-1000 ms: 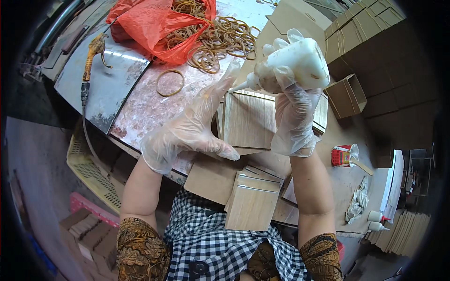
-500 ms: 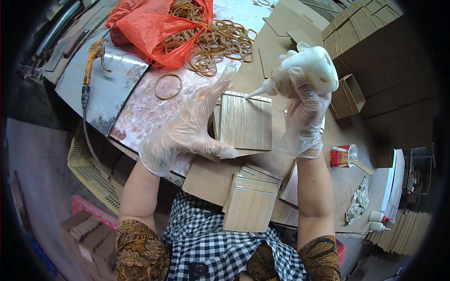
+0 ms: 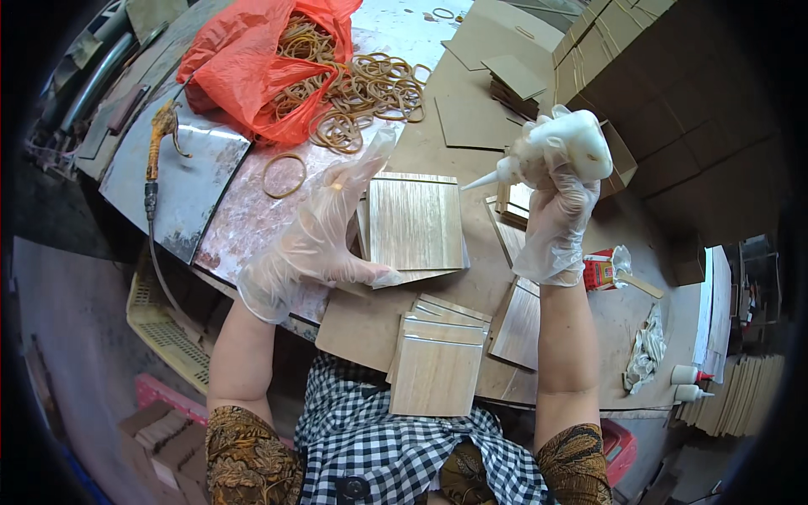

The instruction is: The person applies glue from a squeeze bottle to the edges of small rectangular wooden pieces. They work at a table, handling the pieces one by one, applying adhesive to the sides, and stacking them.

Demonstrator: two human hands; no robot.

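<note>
In my gloved right hand [image 3: 559, 202] is a white glue bottle [image 3: 574, 145], tilted, its pointed nozzle aimed left beside the far right corner of a wooden panel [image 3: 415, 223]. That panel lies on top of a small stack and has a groove along its far edge. My gloved left hand [image 3: 316, 231] is spread at the stack's left side, thumb by the near edge and fingers stretched past the far left corner. Closer to me, several grooved wooden panels [image 3: 436, 370] lie fanned out, with shiny strips in their grooves.
A red plastic bag [image 3: 227, 80] spills rubber bands [image 3: 379, 88] at the far left; one rubber band [image 3: 284, 175] lies apart. More panels [image 3: 518, 324] lie under my right forearm. Cardboard boxes [image 3: 673, 109] rise at the right, near a crumpled cloth [image 3: 645, 349] and small bottles [image 3: 690, 374].
My right hand has drawn the glue bottle's nozzle off the panel's far groove, to the right. The left hand stays by the stack. The whole view has shifted slightly.
</note>
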